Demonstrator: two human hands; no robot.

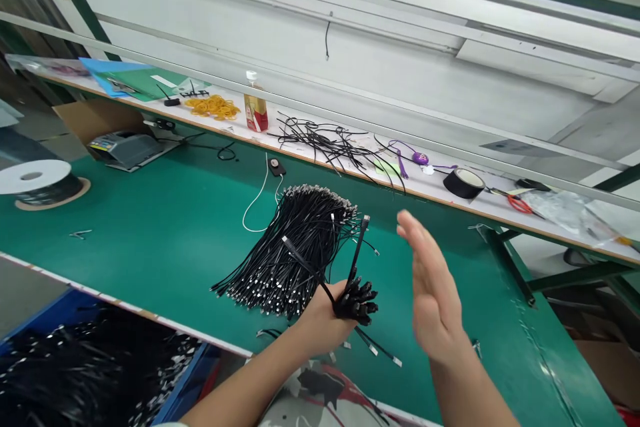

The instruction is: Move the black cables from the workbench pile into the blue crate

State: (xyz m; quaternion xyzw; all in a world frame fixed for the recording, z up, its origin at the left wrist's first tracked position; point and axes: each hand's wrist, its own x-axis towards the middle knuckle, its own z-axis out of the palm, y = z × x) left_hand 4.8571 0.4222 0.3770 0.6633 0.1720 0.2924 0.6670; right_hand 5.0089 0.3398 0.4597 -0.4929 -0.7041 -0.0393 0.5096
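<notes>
Wrapped around a bundle of black cables (356,301), my left hand (327,320) is closed above the front part of the green table (165,227). The bundle's dark ends cluster together, and a few cables with silvery plugs stick out from it. My right hand (434,290) is raised to the right of the bundle, apart from it, flat with the fingers stretched out and nothing in it. Just beyond my left hand lies a large pile of black cables (300,247), spread side by side with metal plugs at both ends.
A blue bin (183,383) full of black cables stands at lower left. On the left are a cable spool (47,187) and a grey device (127,149). The back shelf carries yellow rubber bands (213,107), a bottle (256,110), loose black cables, black tape (464,183) and red-handled scissors (520,203).
</notes>
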